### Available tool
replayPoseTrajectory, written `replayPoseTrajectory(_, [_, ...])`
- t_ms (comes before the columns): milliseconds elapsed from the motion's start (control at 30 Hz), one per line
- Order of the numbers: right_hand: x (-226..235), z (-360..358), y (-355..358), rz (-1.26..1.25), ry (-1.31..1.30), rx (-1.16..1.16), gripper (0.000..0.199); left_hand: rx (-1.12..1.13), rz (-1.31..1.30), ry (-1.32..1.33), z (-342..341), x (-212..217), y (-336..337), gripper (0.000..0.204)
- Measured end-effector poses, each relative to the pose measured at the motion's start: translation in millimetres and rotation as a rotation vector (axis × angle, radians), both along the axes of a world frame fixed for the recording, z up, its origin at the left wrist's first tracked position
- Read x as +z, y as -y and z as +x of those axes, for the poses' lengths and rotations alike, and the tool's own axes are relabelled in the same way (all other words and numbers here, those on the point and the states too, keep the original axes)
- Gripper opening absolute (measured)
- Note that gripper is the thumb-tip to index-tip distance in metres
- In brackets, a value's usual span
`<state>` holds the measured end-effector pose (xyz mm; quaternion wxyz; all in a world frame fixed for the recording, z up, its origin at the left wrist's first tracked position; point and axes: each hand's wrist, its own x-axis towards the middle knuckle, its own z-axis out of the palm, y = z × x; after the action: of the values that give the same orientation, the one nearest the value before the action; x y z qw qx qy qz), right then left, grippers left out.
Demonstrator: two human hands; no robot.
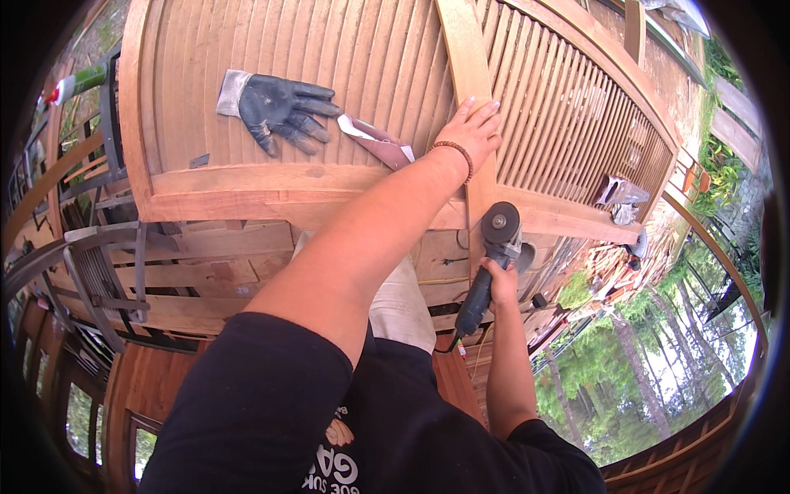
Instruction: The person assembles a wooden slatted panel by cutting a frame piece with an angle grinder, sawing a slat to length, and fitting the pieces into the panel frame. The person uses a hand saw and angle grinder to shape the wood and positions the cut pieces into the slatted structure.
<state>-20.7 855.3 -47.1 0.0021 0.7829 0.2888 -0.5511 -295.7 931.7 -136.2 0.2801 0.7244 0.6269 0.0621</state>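
A large louvered wooden door or shutter panel lies flat before me. My left hand rests on its middle crosspiece, palm down and fingers stretched out, with a beaded bracelet round the wrist. Wrapped around the dark body of an angle grinder is my right hand. The grinder's round disc points away from me, at the panel's near edge; whether it touches the wood I cannot tell. To the left of my left hand, a curled sheet of sandpaper lies on the slats.
A dark coated work glove lies on the left slats. Crumpled silvery material sits at the panel's right end. Wooden chair frames stand on the left. Under the panel's near edge are planks. Scrap wood is piled further right.
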Motion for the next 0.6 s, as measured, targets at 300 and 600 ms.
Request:
replayPoseTrajectory(300, [3.7, -9.7, -10.4, 0.025, 0.01, 0.011, 0.015, 0.01, 0.019, 0.004, -0.5, -0.2, 1.4, 0.095])
replayPoseTrajectory(600, [-8.3, 15.3, 12.1, 0.062, 0.0, 0.057, 0.018, 0.014, 0.016, 0.015, -1.0, 0.7, 1.1, 0.095])
